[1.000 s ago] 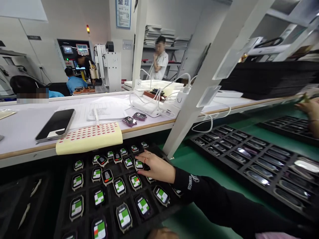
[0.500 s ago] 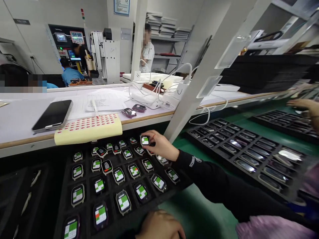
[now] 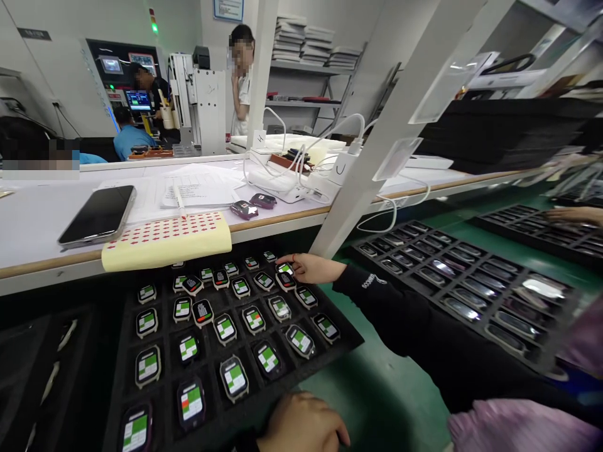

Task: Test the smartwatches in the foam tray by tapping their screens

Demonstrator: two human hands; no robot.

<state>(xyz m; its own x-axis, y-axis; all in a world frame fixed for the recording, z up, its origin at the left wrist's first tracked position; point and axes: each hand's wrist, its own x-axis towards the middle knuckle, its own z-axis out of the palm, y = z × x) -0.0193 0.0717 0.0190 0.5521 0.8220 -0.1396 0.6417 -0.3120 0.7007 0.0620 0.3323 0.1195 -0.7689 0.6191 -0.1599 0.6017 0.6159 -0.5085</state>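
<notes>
A black foam tray (image 3: 325,376) holds rows of smartwatch heads without straps, most with lit screens of green and white blocks. My right hand (image 3: 313,269) reaches to the tray's far right and pinches a smartwatch (image 3: 284,268) between finger and thumb. That watch overlaps another watch (image 3: 285,280) whose dark screen carries text and a red bar. A few other watches show the same kind of dark screen, among them one (image 3: 202,312) left of centre. My left hand (image 3: 304,424) is low at the tray's front edge, its fingers curled under; whatever is beneath them is hidden.
Above the tray's far side runs a shelf edge (image 3: 277,227) with a yellow arrow-sticker sheet (image 3: 167,242), a phone (image 3: 98,216), two purple watches and white cables. A slanted white post (image 3: 358,182) rises close to my right hand. Another watch tray (image 3: 424,282) and a co-worker's hand (image 3: 575,215) are at right.
My right hand has lowered the smartwatch from above the tray, moving slightly right and down to its far right. My left hand stays nearly in place. The standing person in the background has shifted left.
</notes>
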